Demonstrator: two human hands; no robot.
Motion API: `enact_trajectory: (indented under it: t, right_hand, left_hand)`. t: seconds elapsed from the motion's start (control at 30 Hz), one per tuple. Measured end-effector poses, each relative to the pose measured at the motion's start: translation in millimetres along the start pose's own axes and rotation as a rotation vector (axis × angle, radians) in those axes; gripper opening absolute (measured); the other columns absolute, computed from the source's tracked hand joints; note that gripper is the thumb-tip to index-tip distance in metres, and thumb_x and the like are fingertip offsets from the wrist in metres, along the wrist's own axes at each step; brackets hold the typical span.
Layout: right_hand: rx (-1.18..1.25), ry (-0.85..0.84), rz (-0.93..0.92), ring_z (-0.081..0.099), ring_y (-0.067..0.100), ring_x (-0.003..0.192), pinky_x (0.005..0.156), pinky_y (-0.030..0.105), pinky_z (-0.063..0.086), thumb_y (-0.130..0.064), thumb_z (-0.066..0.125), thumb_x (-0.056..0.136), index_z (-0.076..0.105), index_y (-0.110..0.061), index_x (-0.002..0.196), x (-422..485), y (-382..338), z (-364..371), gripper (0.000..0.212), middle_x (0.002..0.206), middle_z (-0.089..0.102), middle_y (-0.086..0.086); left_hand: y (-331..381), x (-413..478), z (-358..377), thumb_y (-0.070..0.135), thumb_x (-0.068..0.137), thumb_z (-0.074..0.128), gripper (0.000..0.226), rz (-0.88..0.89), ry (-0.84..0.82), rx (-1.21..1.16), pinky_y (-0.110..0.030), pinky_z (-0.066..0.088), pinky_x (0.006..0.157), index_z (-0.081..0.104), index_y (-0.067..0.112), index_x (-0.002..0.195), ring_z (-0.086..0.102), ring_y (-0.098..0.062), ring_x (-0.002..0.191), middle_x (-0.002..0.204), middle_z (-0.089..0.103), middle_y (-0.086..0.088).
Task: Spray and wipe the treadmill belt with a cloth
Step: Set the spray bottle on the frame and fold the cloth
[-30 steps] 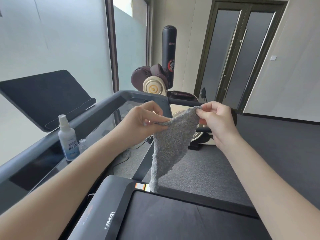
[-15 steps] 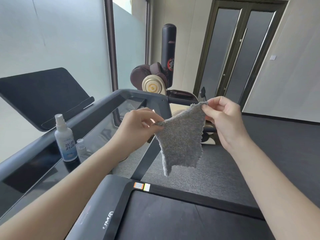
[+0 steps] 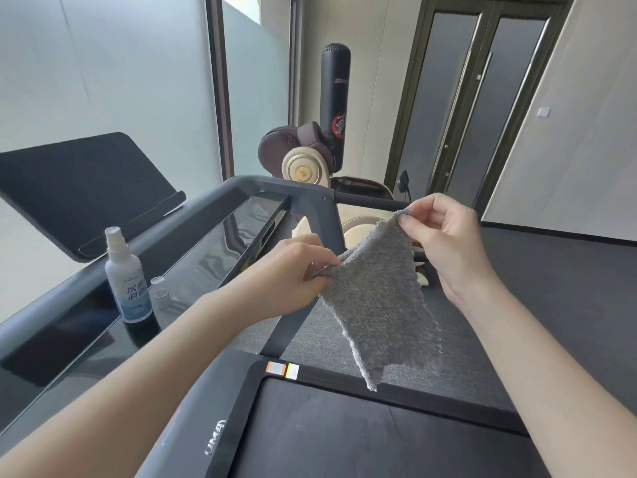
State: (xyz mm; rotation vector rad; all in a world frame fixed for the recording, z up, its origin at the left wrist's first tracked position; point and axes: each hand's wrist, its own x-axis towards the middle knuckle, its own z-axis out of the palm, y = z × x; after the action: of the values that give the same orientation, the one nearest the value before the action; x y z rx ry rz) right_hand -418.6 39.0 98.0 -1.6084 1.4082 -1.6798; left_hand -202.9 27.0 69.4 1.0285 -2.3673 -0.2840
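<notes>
Holding cloth point(image 3: 375, 298) stretched above belt point(image 3: 362, 439): left hand point(image 3: 293, 270) and right hand point(image 3: 444, 243) each pinch a corner. Spray bottle point(image 3: 128, 277) untouched on console; spraying, wiping apparently both left.

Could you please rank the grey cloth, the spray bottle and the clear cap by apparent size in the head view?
Largest first:
grey cloth
spray bottle
clear cap
The cloth may be nearer the camera, which flatters it.

Two bare hands here, left hand point(image 3: 296, 270) and right hand point(image 3: 448, 246), and behind each wrist the forearm runs bare as well, uncovered all the way back.
</notes>
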Motion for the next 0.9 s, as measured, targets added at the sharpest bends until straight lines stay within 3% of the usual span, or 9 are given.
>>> enact_trajectory:
  t: [0.07,0.17,0.3,0.43,0.57,0.7,0.9]
  right_hand:
    - [-0.008,-0.006,-0.008,0.056,0.01,0.071,0.064,0.027,0.049,-0.004,0.066,0.084,0.061,-0.011,0.078,0.4,-1.0,-1.4,0.01,0.072,0.061,0.0]
    - [0.001,-0.018,-0.008,0.056,0.011,0.071,0.066,0.029,0.05,-0.003,0.065,0.084,0.061,-0.012,0.077,0.8,-0.9,-4.2,0.012,0.072,0.061,0.001]
    - [0.003,-0.046,-0.018,0.057,0.011,0.072,0.073,0.031,0.049,-0.002,0.065,0.083,0.061,-0.012,0.077,-0.3,0.0,-6.6,0.013,0.073,0.061,0.002]
    - [0.024,-0.038,-0.025,0.056,0.011,0.073,0.073,0.03,0.048,-0.002,0.065,0.083,0.061,-0.012,0.076,-0.2,0.1,-6.9,0.014,0.073,0.061,0.002]
    - [0.011,-0.032,-0.016,0.057,0.012,0.073,0.073,0.032,0.05,-0.002,0.066,0.083,0.062,-0.009,0.078,1.0,1.6,-8.7,0.01,0.074,0.062,0.004]
    - [0.002,-0.028,-0.006,0.057,0.012,0.073,0.072,0.03,0.049,-0.003,0.066,0.083,0.062,-0.009,0.08,0.8,5.8,-10.8,0.008,0.074,0.062,0.004]
    - [0.013,-0.045,0.006,0.057,0.012,0.073,0.071,0.028,0.048,-0.003,0.066,0.083,0.062,-0.009,0.079,-0.9,10.3,-13.0,0.009,0.074,0.063,0.003]
  left_hand:
    - [-1.9,1.1,-1.3,0.021,0.088,0.072,0.012,0.006,0.0,0.018,-0.023,0.038,0.072,0.072,0.012,0.097,0.049,-0.005,0.071,0.084,0.052,0.006]
    - [-3.7,2.7,-6.1,0.026,0.083,0.078,0.024,0.018,-0.013,0.057,-0.012,0.035,0.065,0.061,0.01,0.078,0.045,-0.002,0.065,0.073,0.048,0.01]
    - [0.1,5.7,-11.5,0.02,0.084,0.074,0.024,0.045,-0.109,0.091,-0.013,0.036,0.065,0.055,0.006,0.076,0.044,-0.003,0.066,0.073,0.047,0.007]
    - [1.7,6.9,-9.2,0.013,0.09,0.065,0.023,0.053,-0.133,0.101,-0.027,0.039,0.071,0.057,-0.004,0.075,0.049,-0.02,0.073,0.077,0.05,-0.004]
    - [-3.1,7.2,-4.4,0.009,0.09,0.063,0.023,0.046,-0.135,0.078,-0.02,0.035,0.066,0.058,-0.003,0.07,0.047,-0.013,0.069,0.074,0.05,-0.003]
    - [-3.6,9.8,-5.1,0.016,0.087,0.069,0.032,0.053,-0.166,0.073,-0.014,0.032,0.062,0.047,0.011,0.065,0.042,-0.006,0.063,0.068,0.045,0.003]
    - [0.8,12.8,-10.7,0.027,0.083,0.077,0.027,-0.003,-0.184,0.075,-0.011,0.034,0.059,0.054,0.017,0.072,0.042,-0.006,0.058,0.061,0.046,0.007]
